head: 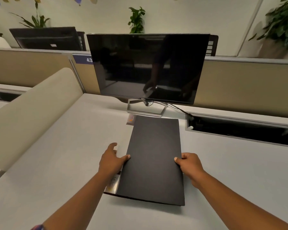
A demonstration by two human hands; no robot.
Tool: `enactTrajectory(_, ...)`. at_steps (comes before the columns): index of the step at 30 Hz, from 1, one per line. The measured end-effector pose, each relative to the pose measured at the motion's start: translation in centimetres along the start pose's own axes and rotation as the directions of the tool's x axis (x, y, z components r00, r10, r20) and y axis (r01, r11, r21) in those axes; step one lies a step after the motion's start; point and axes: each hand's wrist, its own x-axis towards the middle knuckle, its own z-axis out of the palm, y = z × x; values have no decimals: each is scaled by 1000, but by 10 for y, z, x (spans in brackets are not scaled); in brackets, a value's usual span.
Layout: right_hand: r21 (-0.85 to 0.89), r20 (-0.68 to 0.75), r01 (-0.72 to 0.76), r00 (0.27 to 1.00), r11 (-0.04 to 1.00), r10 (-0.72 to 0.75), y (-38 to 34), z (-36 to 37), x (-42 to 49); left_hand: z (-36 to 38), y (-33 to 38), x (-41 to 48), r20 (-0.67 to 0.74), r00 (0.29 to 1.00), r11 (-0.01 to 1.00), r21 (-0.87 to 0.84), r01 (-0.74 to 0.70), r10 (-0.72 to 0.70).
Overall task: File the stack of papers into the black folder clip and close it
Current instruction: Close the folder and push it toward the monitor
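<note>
On the pale tabletop (73, 146), a dark monitor (148, 67) stands on a grey stand (145, 112) at the far edge, screen off. To its right, a cable slot (239, 130) is sunk into the surface. Directly before the stand lies the black folder (155, 156), cover shut, lengthwise away from the person. A strip of papers (114, 181) shows along its left edge, beneath the cover. Left hand (112, 159): thumb laid on the cover's left edge, fingers spread beside it over the papers; grip loose, not clamped. Right hand (189, 165): fingers curled at the folder's right edge, thumb on top of the cover; grip closed on that edge. A small orange-marked item (130, 121), identity unclear, shows at the folder's far left corner.
</note>
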Motion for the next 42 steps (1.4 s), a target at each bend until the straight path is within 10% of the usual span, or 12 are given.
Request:
enactTrajectory(8,-372,-119,264,937,890,-327,16,5,-31,20,-17,-15,-162,944,874,448,-189,288)
enactTrajectory(15,-538,126,572,781,619,-612,76,6,-58,74,-59,-87,-47,861,716,580,-389,506)
enactTrajectory(32,-667,241,566,779,484,-579,75,12,-53,78,-53,-79,19,923,709,635,-308,384)
enactTrajectory(42,-592,210,527,831,610,-515,81,-9,-82,71,-43,-94,103,919,677,646,-352,380)
